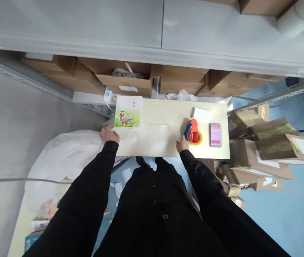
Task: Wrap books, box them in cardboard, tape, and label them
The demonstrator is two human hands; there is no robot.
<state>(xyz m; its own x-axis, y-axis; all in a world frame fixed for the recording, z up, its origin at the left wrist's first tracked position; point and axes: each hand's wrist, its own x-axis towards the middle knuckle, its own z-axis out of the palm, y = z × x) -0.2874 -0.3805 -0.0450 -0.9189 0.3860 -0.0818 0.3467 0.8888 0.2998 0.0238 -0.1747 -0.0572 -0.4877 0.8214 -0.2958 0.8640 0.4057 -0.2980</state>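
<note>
A pale, flat sheet or bag (149, 140) lies along the front of the narrow cream table (162, 110). My left hand (109, 134) rests at its left end, by the table edge, thumb apart from the fingers. Just above that hand lies a picture book (127, 111) with a girl and an animal on its cover. My right hand (182, 144) is at the sheet's right end with its fingers curled; what they hold, if anything, is hidden. Close beside it sits a red and blue tape dispenser (194, 131) with a yellow-edged roll.
A small white box (202, 114) and a phone (215, 135) lie right of the dispenser. Cardboard boxes (130, 80) fill the shelf behind, under a grey upper shelf (109, 25). Taped parcels (264, 157) are piled at right. A white plastic bag (63, 153) bulges at left.
</note>
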